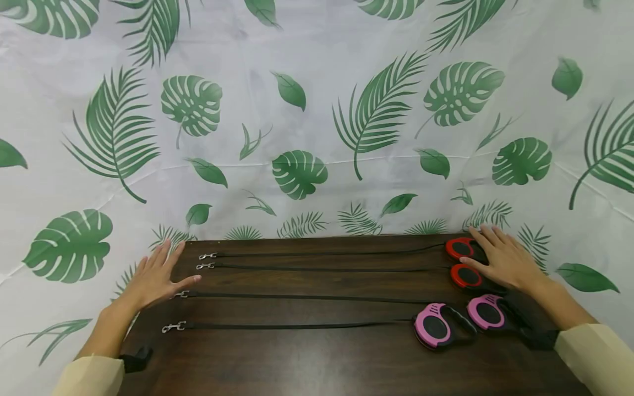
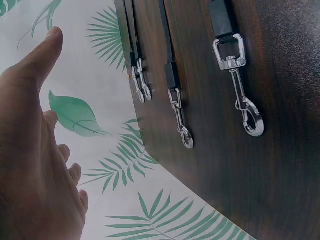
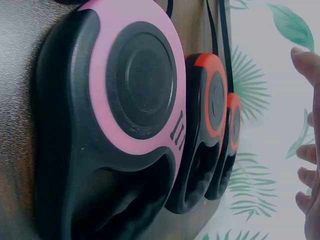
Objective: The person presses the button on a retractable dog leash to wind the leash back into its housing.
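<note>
Two red-and-black retractable dog leashes, the farther and the nearer, lie at the table's back right. Closer to me are two pink-and-black ones, a left and a right. Their black cords stretch leftward, ending in metal snap hooks. My left hand hovers by the hooks at the left edge, fingers extended, holding nothing. Above the red leashes my right hand is spread and hides part of their handles. In the right wrist view it holds nothing and stands apart from the pink leash.
The dark wooden table meets a white cloth backdrop with green leaf prints behind it and along both sides. A black strap sits on the left wrist and another on the right.
</note>
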### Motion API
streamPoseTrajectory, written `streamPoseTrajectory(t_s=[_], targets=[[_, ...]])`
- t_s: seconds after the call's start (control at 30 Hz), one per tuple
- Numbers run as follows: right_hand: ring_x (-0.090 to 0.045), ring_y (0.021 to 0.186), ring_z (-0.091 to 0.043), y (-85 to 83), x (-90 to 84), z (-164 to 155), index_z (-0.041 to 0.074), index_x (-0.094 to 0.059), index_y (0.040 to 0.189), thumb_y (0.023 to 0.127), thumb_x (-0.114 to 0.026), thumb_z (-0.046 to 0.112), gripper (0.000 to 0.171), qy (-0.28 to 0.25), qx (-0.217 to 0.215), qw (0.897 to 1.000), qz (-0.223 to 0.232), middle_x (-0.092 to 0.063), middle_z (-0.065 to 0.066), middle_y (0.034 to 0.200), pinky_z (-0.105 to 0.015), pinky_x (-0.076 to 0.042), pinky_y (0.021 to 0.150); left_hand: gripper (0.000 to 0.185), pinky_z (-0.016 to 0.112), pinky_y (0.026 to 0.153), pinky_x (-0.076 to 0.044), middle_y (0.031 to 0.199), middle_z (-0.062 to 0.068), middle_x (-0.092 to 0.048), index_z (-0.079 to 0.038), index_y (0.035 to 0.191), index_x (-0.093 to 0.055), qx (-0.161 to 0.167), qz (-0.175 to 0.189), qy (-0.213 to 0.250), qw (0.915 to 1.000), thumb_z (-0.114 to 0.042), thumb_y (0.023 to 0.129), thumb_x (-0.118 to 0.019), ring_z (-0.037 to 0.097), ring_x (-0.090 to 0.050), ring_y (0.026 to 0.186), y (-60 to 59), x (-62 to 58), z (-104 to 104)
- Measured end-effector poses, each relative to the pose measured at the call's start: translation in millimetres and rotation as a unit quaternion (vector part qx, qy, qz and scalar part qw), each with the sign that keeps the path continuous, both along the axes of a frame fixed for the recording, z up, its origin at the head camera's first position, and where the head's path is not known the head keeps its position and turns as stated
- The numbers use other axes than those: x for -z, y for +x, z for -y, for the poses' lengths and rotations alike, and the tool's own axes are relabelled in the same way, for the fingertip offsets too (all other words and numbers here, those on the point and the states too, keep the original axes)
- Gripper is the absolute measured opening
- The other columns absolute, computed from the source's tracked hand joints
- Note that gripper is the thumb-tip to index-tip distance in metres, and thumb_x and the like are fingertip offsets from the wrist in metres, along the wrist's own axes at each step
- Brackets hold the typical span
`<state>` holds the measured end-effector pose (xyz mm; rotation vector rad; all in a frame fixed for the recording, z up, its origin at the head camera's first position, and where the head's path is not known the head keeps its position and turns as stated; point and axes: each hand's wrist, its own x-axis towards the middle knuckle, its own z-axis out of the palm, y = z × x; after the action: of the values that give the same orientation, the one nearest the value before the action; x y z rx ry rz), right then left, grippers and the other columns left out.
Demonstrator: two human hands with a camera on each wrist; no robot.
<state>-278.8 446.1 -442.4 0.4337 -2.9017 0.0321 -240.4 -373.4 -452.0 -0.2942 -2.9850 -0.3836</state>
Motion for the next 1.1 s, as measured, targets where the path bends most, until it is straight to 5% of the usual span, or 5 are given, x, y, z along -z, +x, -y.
streamPoseTrajectory(t_s=[0.3, 0.6, 0.83, 1.1], targets=[[-0.034, 0.145, -0.059, 10.2, 3.3, 3, -0.002, -0.038, 0.161, 0.095, -0.068, 0.062, 0.096, 0.004, -0.016, 1.0, -0.024, -0.04, -0.037, 0.158, -0.076, -0.028, 0.113, 0.109, 0.079, 0.118, -0.011, 0.171, 0.035, -0.006, -0.007, 0.17, -0.013, 0.01, 0.023, 0.003, 0.9997, -0.063, 0.094, -0.068, 0.056, -0.012, 0.156, 9.8, -5.5, -9], [-0.035, 0.145, -0.06, 23.7, 2.5, 13, 0.001, -0.038, 0.162, 0.095, -0.069, 0.06, 0.094, 0.0, -0.036, 0.999, -0.013, -0.04, -0.036, 0.159, -0.075, -0.028, 0.114, 0.103, 0.075, 0.118, -0.022, 0.168, 0.036, -0.02, -0.01, 0.168, -0.027, 0.043, -0.031, -0.001, 0.9986, -0.058, 0.09, -0.076, 0.058, -0.026, 0.151, 18.1, -6.2, -13], [-0.03, 0.149, -0.058, 32.7, 11.7, 17, 0.005, -0.032, 0.165, 0.096, -0.069, 0.058, 0.094, -0.011, -0.049, 0.999, -0.014, -0.039, -0.035, 0.161, -0.064, -0.005, 0.128, 0.104, 0.077, 0.116, -0.023, 0.168, 0.035, -0.023, -0.013, 0.168, -0.028, 0.058, -0.032, -0.014, 0.9977, -0.059, 0.089, -0.076, 0.06, -0.028, 0.149, 27.7, -3.3, -14], [-0.03, 0.15, -0.056, 44.0, 15.8, 26, 0.004, -0.04, 0.162, 0.095, -0.071, 0.058, 0.092, -0.009, -0.067, 0.998, -0.017, -0.041, -0.033, 0.161, -0.066, -0.008, 0.127, 0.103, 0.076, 0.117, -0.023, 0.168, 0.033, -0.026, -0.016, 0.168, -0.029, 0.063, -0.024, -0.014, 0.9976, -0.06, 0.088, -0.076, 0.056, -0.025, 0.153, 42.7, 3.0, -17]])
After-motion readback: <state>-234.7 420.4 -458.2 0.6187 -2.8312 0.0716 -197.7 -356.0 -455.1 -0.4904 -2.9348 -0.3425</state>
